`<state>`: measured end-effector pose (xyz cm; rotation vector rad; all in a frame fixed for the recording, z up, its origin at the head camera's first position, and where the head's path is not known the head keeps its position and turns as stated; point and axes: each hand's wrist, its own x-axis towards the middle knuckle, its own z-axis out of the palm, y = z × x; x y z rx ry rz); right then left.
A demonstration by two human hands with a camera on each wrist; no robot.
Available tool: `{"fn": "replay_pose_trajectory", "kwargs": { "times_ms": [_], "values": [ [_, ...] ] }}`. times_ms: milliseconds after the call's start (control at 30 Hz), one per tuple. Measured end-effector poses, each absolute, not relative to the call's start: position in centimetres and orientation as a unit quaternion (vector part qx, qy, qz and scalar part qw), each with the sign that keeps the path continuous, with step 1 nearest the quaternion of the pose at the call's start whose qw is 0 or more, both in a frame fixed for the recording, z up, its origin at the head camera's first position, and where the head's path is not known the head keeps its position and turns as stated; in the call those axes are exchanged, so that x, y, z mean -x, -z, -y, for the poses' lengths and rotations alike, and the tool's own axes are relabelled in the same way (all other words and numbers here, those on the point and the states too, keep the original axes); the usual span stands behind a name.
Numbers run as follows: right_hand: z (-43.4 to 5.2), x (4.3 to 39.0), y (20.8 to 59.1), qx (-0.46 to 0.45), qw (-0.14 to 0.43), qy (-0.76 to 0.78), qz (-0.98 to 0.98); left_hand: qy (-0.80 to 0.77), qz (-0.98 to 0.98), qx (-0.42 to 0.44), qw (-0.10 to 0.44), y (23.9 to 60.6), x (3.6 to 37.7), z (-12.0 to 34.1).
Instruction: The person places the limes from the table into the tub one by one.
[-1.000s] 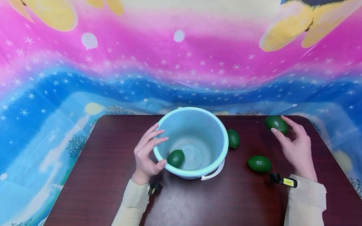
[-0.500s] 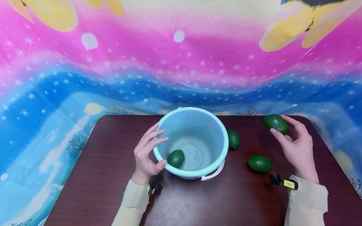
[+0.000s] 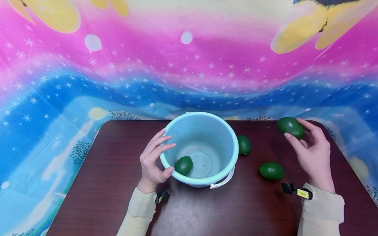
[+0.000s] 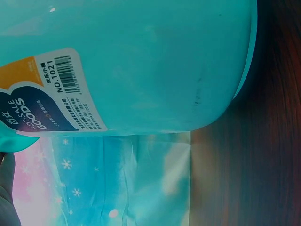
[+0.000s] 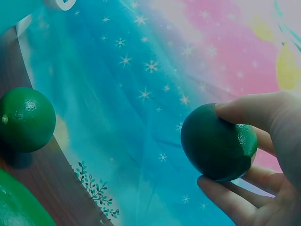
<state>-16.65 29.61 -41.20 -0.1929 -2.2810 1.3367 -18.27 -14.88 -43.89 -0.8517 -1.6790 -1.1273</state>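
A light blue bucket point(image 3: 204, 179) stands mid-table, its white handle point(image 3: 222, 183) hanging low at the front right. My left hand point(image 3: 154, 160) holds the bucket's left rim, fingertips over the inside and thumb at the front of the rim. One dark green oval fruit point(image 3: 184, 166) lies inside the bucket. Raised over the table's right side, another glossy green oval fruit point(image 3: 290, 127) is pinched between the thumb and fingers of my right hand point(image 3: 315, 152). Two more such fruits lie on the table: one point(image 3: 243, 145) close to the bucket, one point(image 3: 271, 171) nearer the front.
The dark wood table point(image 3: 97, 196) has rounded back corners. Behind it hangs a printed cloth point(image 3: 153, 59) with snowflakes, close to the table's back edge. A barcode label point(image 4: 56, 94) shows on the bucket's side in the left wrist view.
My right hand, with its green fruit, has shifted slightly up and to the right. The left hand, the bucket and the other fruits stay where they were.
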Motion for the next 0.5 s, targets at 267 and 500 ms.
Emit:
{"fn": "replay_pose_trajectory", "kwargs": {
  "times_ms": [267, 500],
  "values": [
    [-29.48, 16.74, 41.13, 0.071, 0.25, -0.496, 0.829, 0.456, 0.681, 0.346, 0.456, 43.83, 18.29, 14.88],
    [-29.13, 16.6, 40.79, 0.076, 0.249, -0.492, 0.831, 0.456, 0.681, 0.346, 0.456, 43.89, 18.3, 14.9]
  ]
}}
